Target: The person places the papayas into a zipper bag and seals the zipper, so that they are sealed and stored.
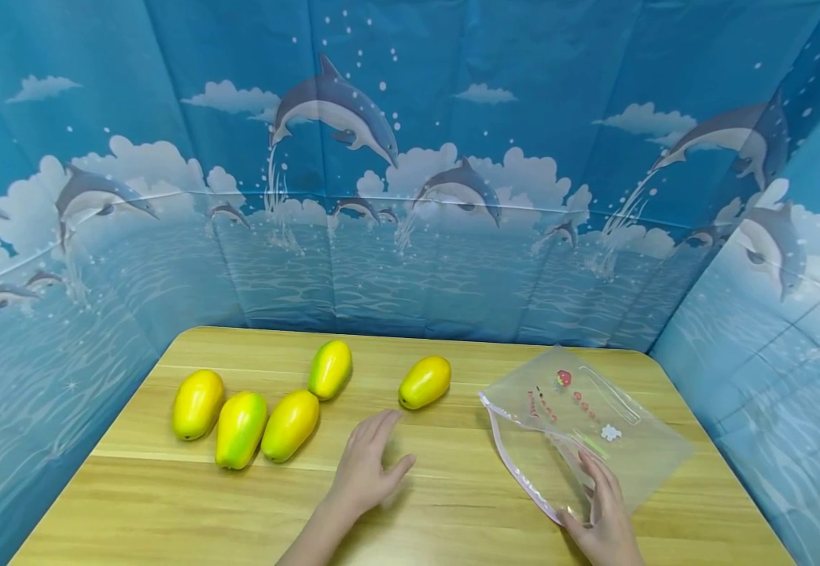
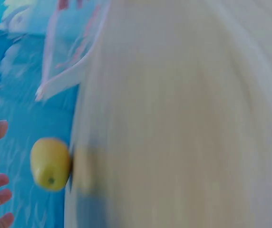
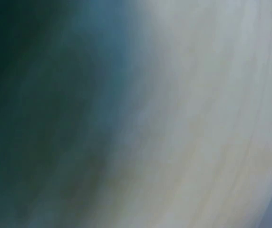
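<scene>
My left hand [image 1: 370,464] hovers over the table with fingers spread and nothing in its grasp. Just beyond its fingertips lies a single yellow papaya-like fruit [image 1: 425,383], also seen as a yellow fruit [image 2: 51,164] beside the fingers in the left wrist view. At the right, a clear zip bag [image 1: 636,452] with a pink-edged mouth and printed decorations lies slanted on the table. My right hand [image 1: 606,511] holds the bag at its mouth, thumb by the lower edge and fingers on the upper layer. The mouth gapes. Blur hides the right hand in the right wrist view.
Left of my left hand, several more yellow-green fruits, including a greenish one [image 1: 241,431] and one further back [image 1: 330,369], lie on the wooden table [image 1: 438,511]. A blue dolphin-print curtain [image 1: 410,259] hangs behind the table and at both sides.
</scene>
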`<state>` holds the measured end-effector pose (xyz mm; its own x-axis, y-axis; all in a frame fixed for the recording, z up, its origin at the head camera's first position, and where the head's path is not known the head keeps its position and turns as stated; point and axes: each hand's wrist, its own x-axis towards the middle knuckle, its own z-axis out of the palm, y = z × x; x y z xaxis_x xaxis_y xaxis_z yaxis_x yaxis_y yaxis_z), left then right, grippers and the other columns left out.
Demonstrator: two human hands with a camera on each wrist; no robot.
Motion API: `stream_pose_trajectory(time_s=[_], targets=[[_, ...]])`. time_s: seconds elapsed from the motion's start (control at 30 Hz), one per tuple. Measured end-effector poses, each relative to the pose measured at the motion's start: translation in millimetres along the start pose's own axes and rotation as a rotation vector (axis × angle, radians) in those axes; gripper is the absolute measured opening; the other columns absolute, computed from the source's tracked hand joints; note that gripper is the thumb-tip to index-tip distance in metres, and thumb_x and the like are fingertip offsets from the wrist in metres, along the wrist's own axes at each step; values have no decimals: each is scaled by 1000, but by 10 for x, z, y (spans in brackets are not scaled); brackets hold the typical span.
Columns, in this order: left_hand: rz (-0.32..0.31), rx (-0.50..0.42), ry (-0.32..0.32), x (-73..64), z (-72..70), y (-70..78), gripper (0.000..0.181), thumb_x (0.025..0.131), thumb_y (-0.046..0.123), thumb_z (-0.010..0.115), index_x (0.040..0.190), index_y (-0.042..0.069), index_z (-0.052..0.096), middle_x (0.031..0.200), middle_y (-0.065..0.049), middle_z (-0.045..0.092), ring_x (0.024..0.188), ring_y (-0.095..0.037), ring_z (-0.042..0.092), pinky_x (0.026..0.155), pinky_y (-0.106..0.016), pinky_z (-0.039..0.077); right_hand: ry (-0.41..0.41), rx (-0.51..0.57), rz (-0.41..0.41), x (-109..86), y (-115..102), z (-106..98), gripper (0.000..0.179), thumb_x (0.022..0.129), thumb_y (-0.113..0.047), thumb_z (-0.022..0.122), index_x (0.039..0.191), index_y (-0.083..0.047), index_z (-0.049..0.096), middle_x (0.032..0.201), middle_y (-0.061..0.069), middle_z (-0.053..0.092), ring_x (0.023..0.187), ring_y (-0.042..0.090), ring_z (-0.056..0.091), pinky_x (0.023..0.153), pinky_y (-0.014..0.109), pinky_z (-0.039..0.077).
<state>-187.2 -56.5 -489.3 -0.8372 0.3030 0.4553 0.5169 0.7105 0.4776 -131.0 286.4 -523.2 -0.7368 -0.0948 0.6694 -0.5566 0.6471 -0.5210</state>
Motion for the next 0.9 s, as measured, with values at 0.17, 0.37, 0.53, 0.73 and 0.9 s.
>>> stream_pose_trajectory(time_s=[0.17, 0.37, 0.53, 0.73, 0.9], targets=[[-60, 8, 87, -71, -248, -137, 61, 80, 34, 68, 132, 12, 43, 130, -10, 49, 120, -27, 44, 101, -49, 35, 7, 1, 16, -3, -7, 4, 105, 36, 25, 74, 132, 13, 33, 133, 26, 33, 122, -4, 29, 91, 1, 30], [-88, 55, 239, -127, -530, -347, 62, 78, 28, 70, 130, 7, 44, 128, -13, 49, 117, -31, 44, 98, -50, 35, 4, 1, 32, -6, -6, 6, 105, 37, 24, 74, 133, 12, 33, 134, 24, 34, 122, -5, 29, 90, 0, 29], [-106, 76, 404, -151, -706, -610, 58, 75, 22, 71, 123, 0, 48, 121, -19, 51, 112, -34, 45, 95, -52, 34, 0, -17, 30, -5, -1, 0, 104, 39, 22, 75, 133, 12, 32, 133, 26, 34, 122, -6, 28, 91, 0, 29], [-196, 99, 499, -226, -910, -894, 57, 73, 19, 70, 123, 0, 48, 120, -21, 49, 112, -38, 42, 95, -53, 30, 0, -14, 23, -3, 4, -7, 102, 40, 20, 75, 133, 12, 33, 131, 29, 34, 122, -6, 28, 91, 1, 29], [-278, 106, 563, -309, -1066, -1106, 58, 73, 16, 68, 124, -2, 46, 122, -23, 47, 114, -40, 39, 96, -56, 29, 1, -17, 37, -6, 4, -12, 102, 40, 20, 74, 133, 12, 33, 131, 29, 34, 122, -6, 28, 91, 1, 29]])
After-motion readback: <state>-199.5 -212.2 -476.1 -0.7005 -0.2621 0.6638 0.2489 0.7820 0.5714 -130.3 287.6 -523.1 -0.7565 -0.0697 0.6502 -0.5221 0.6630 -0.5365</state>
